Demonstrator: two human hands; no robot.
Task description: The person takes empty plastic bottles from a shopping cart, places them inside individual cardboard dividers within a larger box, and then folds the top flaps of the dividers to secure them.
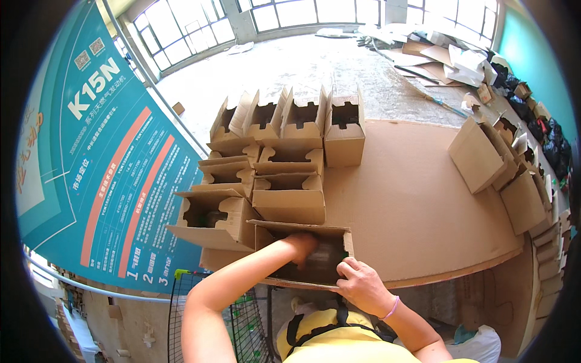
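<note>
An open cardboard box (299,226) stands at the table's near edge, directly before me. My left hand (303,247) reaches down inside it and is motion-blurred, with its fingertips hidden. Beside that hand, something pale and see-through (324,255) shows in the box, too smeared to name. On the box's right near corner, my right hand (363,283) pinches the cardboard edge between thumb and fingers. Just left of this box is another open cardboard box (218,240) with notched inner flaps and a dark interior.
More open boxes (290,199) stand in rows behind, on a cardboard-covered table (408,204). Further boxes (481,154) are stacked at right. A black wire basket (245,322) with green-tinted items sits below the left edge. A teal banner (118,181) rises at left.
</note>
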